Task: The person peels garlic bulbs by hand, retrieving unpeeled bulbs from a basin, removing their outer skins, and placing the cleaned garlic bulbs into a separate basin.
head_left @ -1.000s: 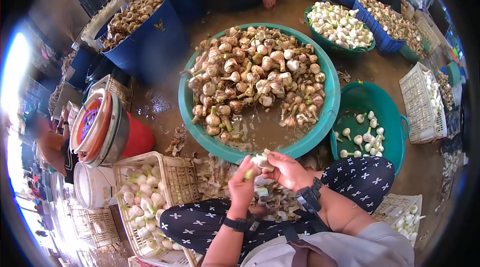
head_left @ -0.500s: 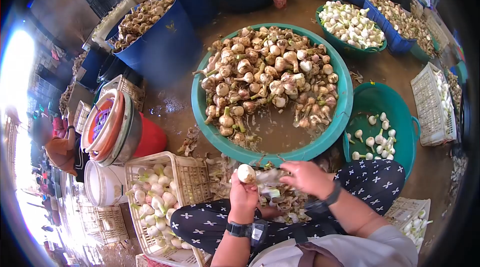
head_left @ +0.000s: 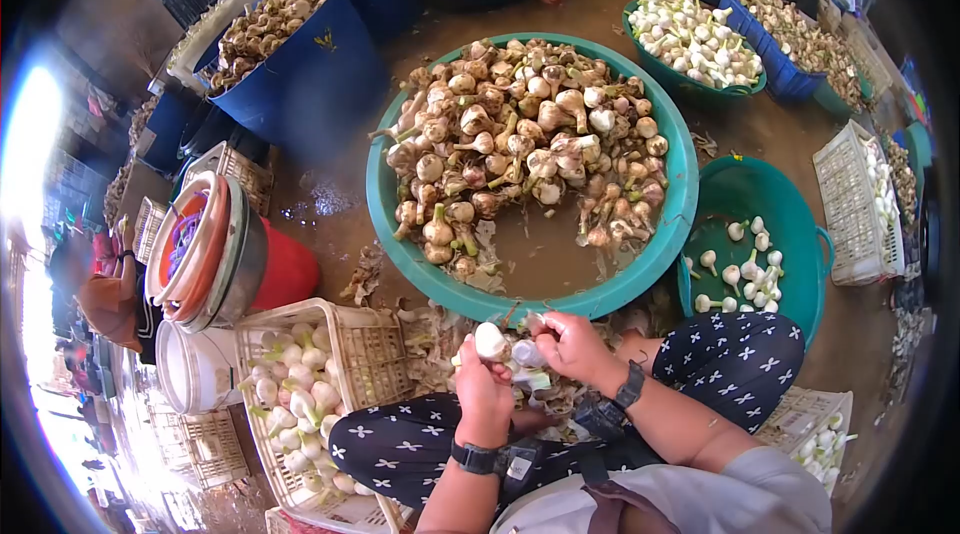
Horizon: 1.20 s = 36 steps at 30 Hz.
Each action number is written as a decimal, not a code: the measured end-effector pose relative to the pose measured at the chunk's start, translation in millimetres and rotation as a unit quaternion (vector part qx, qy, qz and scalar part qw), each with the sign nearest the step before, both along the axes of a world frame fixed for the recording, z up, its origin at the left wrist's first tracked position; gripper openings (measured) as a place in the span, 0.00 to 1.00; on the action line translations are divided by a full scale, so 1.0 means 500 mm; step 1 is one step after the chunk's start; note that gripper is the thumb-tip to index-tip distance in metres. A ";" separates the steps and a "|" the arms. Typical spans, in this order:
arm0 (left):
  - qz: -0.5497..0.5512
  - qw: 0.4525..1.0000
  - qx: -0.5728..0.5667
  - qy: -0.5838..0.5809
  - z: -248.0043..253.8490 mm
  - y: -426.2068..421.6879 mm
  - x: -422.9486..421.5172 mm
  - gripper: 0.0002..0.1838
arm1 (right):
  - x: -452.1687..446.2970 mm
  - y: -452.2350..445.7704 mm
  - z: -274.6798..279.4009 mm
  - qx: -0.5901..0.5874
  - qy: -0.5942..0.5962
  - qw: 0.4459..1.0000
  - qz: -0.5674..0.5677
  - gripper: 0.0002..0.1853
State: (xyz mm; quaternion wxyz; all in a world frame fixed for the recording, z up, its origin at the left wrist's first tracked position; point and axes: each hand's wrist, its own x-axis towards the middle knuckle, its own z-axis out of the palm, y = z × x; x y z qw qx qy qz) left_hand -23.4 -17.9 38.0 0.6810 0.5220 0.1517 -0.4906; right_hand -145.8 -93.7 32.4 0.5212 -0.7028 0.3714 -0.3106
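My left hand (head_left: 484, 389) is closed around a white garlic bulb (head_left: 490, 341), held upright above my lap. Close to its right, my right hand (head_left: 577, 346) has its fingers pinched together; what they hold, if anything, I cannot make out. A pale, blurred patch lies between the two hands, perhaps loose skin. Just beyond them stands a wide teal tub (head_left: 400, 259) heaped with unpeeled, soil-stained garlic (head_left: 520, 134). Papery peelings (head_left: 430, 339) cover the floor beneath my hands.
At left, a cream plastic crate (head_left: 370, 359) holds cleaned garlic bulbs. A green basin (head_left: 790, 204) with several white bulbs stands at right. Blue barrels (head_left: 300, 84) line the back. Stacked basins (head_left: 200, 244) rise beyond the crate. Another person (head_left: 115, 299) sits at far left.
My right hand has moved in toward the bulb, its fingers now pinched. My left hand keeps hold of the garlic bulb. The whole view has shifted slightly.
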 end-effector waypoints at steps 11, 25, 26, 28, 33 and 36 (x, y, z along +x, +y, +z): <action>-0.071 0.986 -0.036 0.144 -0.052 0.029 -0.015 0.13 | -0.008 0.018 0.002 -0.047 0.092 0.992 0.071 0.12; -0.036 0.997 -0.015 0.066 -0.028 0.036 -0.045 0.14 | -0.037 0.020 -0.037 -0.055 0.071 0.991 0.099 0.10; -0.025 0.991 -0.026 0.131 -0.028 0.038 -0.038 0.14 | -0.047 0.025 -0.050 -0.023 0.082 0.992 0.091 0.10; 0.007 0.982 -0.012 0.190 -0.029 0.037 -0.037 0.16 | -0.057 0.038 -0.071 0.011 0.080 0.994 0.070 0.11; -0.025 0.993 -0.027 0.112 -0.025 0.029 -0.054 0.19 | -0.029 0.046 0.028 0.015 0.064 0.997 0.045 0.14; -0.016 0.999 -0.002 0.031 -0.018 0.025 -0.061 0.18 | -0.025 0.041 0.027 -0.009 0.095 0.993 0.068 0.14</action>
